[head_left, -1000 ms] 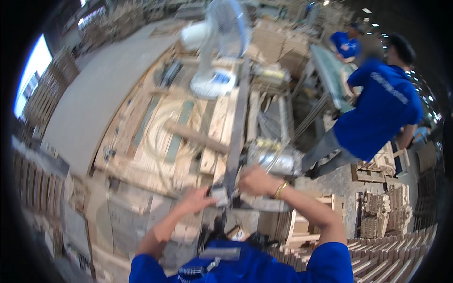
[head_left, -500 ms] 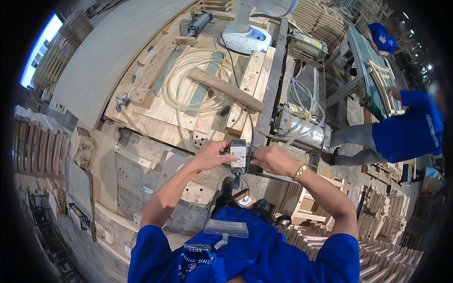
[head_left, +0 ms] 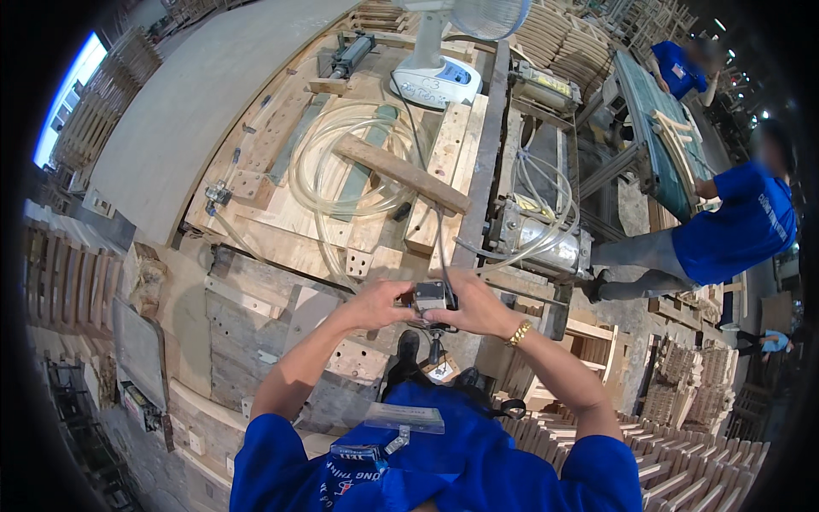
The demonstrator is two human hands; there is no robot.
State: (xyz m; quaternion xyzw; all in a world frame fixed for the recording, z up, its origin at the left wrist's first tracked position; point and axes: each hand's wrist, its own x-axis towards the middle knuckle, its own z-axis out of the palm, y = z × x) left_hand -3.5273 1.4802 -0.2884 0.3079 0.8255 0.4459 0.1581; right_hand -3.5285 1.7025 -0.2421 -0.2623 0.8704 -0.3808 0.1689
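In front of my body I hold a small grey metal box point(head_left: 432, 293) with a dark top, which looks like a pneumatic hand valve. A black lever point(head_left: 436, 348) hangs from its lower end. My left hand point(head_left: 380, 305) pinches the box from its left side, fingers curled and thumb at its lower part. From the other side my right hand point(head_left: 475, 305) grips it, the thumb reaching across the lower front. The right fingertips are hidden behind the box. A dark cable point(head_left: 443, 247) runs down to the box from the bench.
Beyond my hands, a wooden bench point(head_left: 281, 209) carries a coiled clear hose point(head_left: 320, 192), a loose wooden bar point(head_left: 405, 175) and a white fan point(head_left: 435, 81). Metal cylinders point(head_left: 546, 239) with hoses lie right of it. A person in blue point(head_left: 734, 222) stands at a green conveyor point(head_left: 674, 162).
The box has tipped, its long face turning out of view, and has come slightly lower. My right hand has closed in around it, its thumb now across the front. The view has shifted slightly.
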